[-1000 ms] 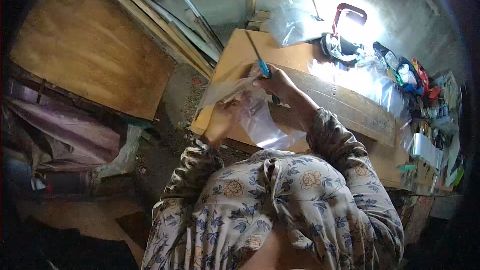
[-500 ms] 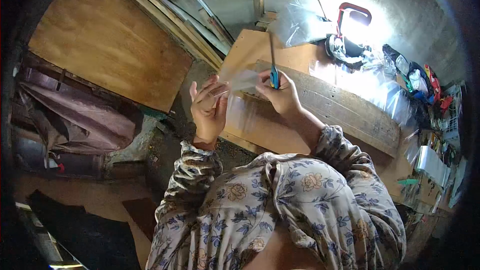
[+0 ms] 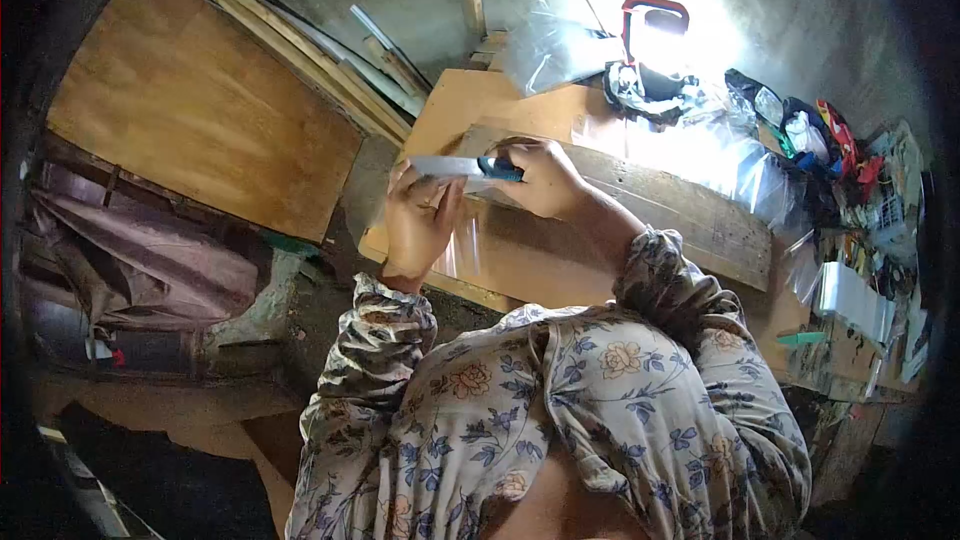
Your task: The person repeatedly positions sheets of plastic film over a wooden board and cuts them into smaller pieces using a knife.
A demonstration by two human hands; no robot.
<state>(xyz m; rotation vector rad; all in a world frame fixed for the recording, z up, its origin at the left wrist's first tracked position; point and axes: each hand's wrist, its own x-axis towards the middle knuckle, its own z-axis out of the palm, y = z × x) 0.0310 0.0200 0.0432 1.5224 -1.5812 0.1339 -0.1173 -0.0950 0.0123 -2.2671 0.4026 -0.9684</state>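
Note:
My right hand [image 3: 545, 178] is closed around the dark blue handle [image 3: 500, 169] of a knife. The broad, pale blade [image 3: 445, 168] of the knife points left, lying roughly level across the fingers of my left hand [image 3: 418, 225]. Those fingers are bent, with the thumb side close under the blade; whatever they pinch is hidden or too transparent to make out. Both hands are raised over the near edge of the workbench. Below them, a clear plastic sheet [image 3: 466, 248] reflects light on the bench.
A thick wooden plank [image 3: 670, 215] lies along the workbench [image 3: 560, 265]. A bright lamp with a red frame [image 3: 655, 30] stands at the back, near plastic bags [image 3: 560, 50]. On the right are a white roll [image 3: 855, 300] and a green-handled tool [image 3: 802, 338]. A plywood board [image 3: 200, 100] is at left.
The knife has swung from upright to level, its blade now pointing left at my left hand. My hands have come closer together. The clear piece that showed between them is no longer distinct.

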